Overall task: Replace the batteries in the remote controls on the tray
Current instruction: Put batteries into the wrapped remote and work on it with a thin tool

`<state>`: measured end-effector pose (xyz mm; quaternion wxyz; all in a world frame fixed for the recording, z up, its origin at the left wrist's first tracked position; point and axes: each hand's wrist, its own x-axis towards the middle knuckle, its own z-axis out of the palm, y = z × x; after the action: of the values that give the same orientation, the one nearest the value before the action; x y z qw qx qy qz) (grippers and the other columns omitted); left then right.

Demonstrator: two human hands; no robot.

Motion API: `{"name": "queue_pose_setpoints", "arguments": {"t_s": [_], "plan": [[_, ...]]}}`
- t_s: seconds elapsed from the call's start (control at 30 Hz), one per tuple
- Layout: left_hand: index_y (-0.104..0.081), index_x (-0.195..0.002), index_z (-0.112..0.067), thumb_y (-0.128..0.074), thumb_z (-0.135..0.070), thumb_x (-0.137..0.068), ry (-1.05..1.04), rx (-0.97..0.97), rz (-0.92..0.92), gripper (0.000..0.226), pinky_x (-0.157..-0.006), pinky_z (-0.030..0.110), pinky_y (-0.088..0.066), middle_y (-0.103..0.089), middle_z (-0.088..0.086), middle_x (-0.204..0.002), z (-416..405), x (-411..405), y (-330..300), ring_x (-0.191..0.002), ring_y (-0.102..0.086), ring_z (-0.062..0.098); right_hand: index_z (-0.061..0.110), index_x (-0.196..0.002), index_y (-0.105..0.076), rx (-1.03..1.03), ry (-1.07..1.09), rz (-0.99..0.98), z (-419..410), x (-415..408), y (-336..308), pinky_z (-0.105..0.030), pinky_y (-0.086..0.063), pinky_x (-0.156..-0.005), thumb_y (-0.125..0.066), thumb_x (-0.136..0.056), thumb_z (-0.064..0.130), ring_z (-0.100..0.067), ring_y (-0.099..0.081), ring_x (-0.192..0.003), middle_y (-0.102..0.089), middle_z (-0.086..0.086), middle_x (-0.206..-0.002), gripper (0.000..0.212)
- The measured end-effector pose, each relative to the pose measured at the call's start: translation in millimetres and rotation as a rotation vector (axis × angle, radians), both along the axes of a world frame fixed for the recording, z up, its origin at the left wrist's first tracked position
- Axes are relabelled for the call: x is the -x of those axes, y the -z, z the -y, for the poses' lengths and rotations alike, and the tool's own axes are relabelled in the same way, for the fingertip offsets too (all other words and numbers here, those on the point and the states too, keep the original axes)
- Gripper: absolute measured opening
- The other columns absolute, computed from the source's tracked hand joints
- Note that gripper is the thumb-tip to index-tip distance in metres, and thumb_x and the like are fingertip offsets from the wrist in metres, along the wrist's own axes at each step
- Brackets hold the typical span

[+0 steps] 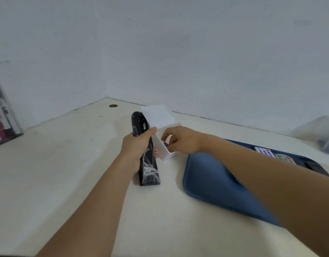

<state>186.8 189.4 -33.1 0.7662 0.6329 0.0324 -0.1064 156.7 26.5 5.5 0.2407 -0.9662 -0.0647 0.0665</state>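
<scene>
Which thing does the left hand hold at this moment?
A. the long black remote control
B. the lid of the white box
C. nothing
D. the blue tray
A: the left hand grips the black remote control above the table, beside the white box, while the right hand reaches into that box.

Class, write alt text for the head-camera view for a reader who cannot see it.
A person's left hand grips a black remote standing on a pale desk, while the right hand pinches a battery at an open white box. A blue tray with more remotes lies right.
</scene>
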Motion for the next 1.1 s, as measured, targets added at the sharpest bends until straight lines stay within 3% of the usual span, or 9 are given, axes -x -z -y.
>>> {"name": "queue_pose_setpoints", "arguments": {"t_s": [0.2,0.37,0.47,0.6,0.67,0.77,0.83,0.97,1.1], "plan": [[-0.067,-0.104,-0.002,-0.085,-0.028,-0.080,0.013,0.045,-0.089,0.040,-0.059,0.037,-0.058,-0.067,0.020,-0.085,1,-8,9,-0.061,-0.062,0.030,0.020,-0.091,-0.066,0.052,-0.099,0.070,2,10,6,-0.016,-0.036,-0.071,-0.046,-0.098,0.007,-0.008,-0.052,-0.085,-0.057,0.020,-0.081,0.025],[-0.066,-0.102,-0.002,-0.084,-0.028,-0.081,0.002,0.036,-0.084,0.038,-0.055,0.036,-0.057,-0.065,0.019,-0.082,2,-11,12,-0.054,-0.061,0.028,0.026,-0.085,-0.076,-0.130,-0.057,0.111,8,14,9,-0.023,-0.047,-0.079,-0.055,-0.095,0.011,0.001,-0.060,-0.079,-0.069,0.022,-0.077,0.028],[-0.065,-0.102,-0.005,-0.085,-0.030,-0.081,0.021,0.033,-0.081,0.038,-0.055,0.036,-0.057,-0.063,0.019,-0.084,1,-9,12,-0.053,-0.062,0.028,0.032,-0.069,-0.065,-0.105,-0.075,0.002,8,13,5,-0.018,-0.040,-0.072,-0.051,-0.097,0.011,0.001,-0.052,-0.068,-0.060,0.027,-0.061,0.037],[-0.063,-0.100,-0.008,-0.085,-0.031,-0.081,0.043,0.038,-0.074,0.037,-0.058,0.038,-0.056,-0.061,0.016,-0.081,0,-8,11,-0.051,-0.062,0.027,0.019,-0.061,-0.028,-0.069,-0.093,-0.154,0,9,-3,-0.028,-0.024,-0.064,-0.047,-0.092,0.018,-0.015,-0.025,-0.061,-0.028,0.011,-0.057,0.037],[-0.063,-0.098,-0.009,-0.085,-0.032,-0.081,0.047,0.027,-0.078,0.036,-0.061,0.039,-0.057,-0.062,0.016,-0.081,0,-8,11,-0.053,-0.063,0.028,0.023,-0.057,-0.032,-0.079,-0.092,-0.197,1,10,-8,-0.023,-0.026,-0.062,-0.048,-0.095,0.019,-0.007,-0.030,-0.055,-0.033,0.015,-0.054,0.042],[-0.064,-0.101,-0.008,-0.083,-0.033,-0.082,0.038,0.008,-0.071,0.037,-0.058,0.037,-0.058,-0.065,0.017,-0.080,0,-8,11,-0.052,-0.064,0.026,0.030,-0.084,-0.070,-0.082,-0.160,-0.244,9,15,-14,-0.018,-0.041,-0.088,-0.055,-0.100,0.029,0.004,-0.057,-0.089,-0.063,0.024,-0.084,0.022],[-0.064,-0.103,-0.007,-0.083,-0.031,-0.083,0.021,0.004,-0.064,0.037,-0.059,0.039,-0.060,-0.065,0.015,-0.075,0,-9,11,-0.050,-0.064,0.024,0.019,-0.100,-0.075,-0.109,-0.203,-0.216,15,14,-14,-0.029,-0.041,-0.103,-0.062,-0.097,0.030,-0.005,-0.060,-0.099,-0.069,0.015,-0.096,0.017],[-0.066,-0.099,-0.009,-0.085,-0.033,-0.079,-0.016,-0.015,-0.059,0.037,-0.077,0.054,-0.062,-0.069,0.018,-0.081,1,-13,15,-0.060,-0.067,0.030,0.010,-0.103,-0.077,-0.274,-0.150,-0.119,23,13,-8,-0.029,-0.043,-0.104,-0.073,-0.091,0.022,-0.002,-0.063,-0.093,-0.076,0.000,-0.100,0.018],[-0.066,-0.099,-0.009,-0.087,-0.031,-0.077,-0.048,-0.011,-0.067,0.038,-0.073,0.053,-0.063,-0.071,0.020,-0.086,1,-14,16,-0.064,-0.069,0.032,0.007,-0.106,-0.078,-0.410,-0.112,-0.070,27,14,-3,-0.022,-0.043,-0.099,-0.075,-0.088,0.015,0.000,-0.066,-0.095,-0.077,-0.002,-0.104,0.020]]}}
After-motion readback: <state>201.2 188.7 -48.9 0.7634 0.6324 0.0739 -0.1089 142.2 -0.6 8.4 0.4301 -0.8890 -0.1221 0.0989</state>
